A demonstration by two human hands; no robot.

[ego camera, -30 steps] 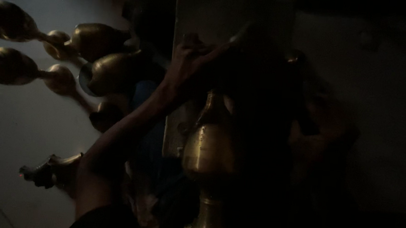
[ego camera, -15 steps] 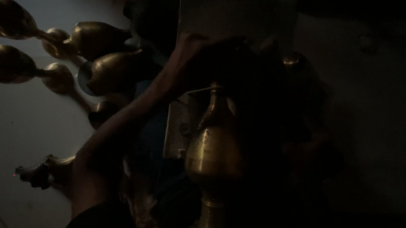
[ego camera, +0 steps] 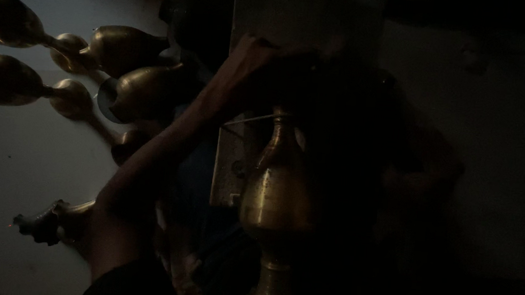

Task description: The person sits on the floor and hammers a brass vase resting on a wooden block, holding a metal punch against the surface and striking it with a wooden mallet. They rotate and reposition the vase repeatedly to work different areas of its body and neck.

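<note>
- Brass vase (ego camera: 277,198) stands upright at centre bottom, narrow neck up, round belly, stem below; its foot is cut off by the lower edge.
- Top of the vase neck runs into a dark mass above it; the mouth cannot be made out.
- Left hand (ego camera: 250,62) reaches up from the lower left, forearm crossing diagonally, and rests above and just left of the vase neck, at the edge of the dark mass.
- Left fingers curl forward over something dark; whether they grip it or only lie on it cannot be told.
- Right hand (ego camera: 419,175) shows only as a faint shape to the right of the vase, near its belly. Open or closed: cannot tell, too dark.
- Whether either hand touches the vase itself cannot be told.
- Pale block (ego camera: 230,164) stands just behind the vase on its left, its upper part hidden by the forearm.
- Brass pieces (ego camera: 126,52) of the same bulb-and-neck shape lie on their sides at upper left on a grey floor (ego camera: 15,197), well apart from the vase; some are cut off by the left edge.
- One more small brass part (ego camera: 50,224) lies at lower left, partly behind the arm, blurred.
- The right half of the view is almost black; nothing readable there.
</note>
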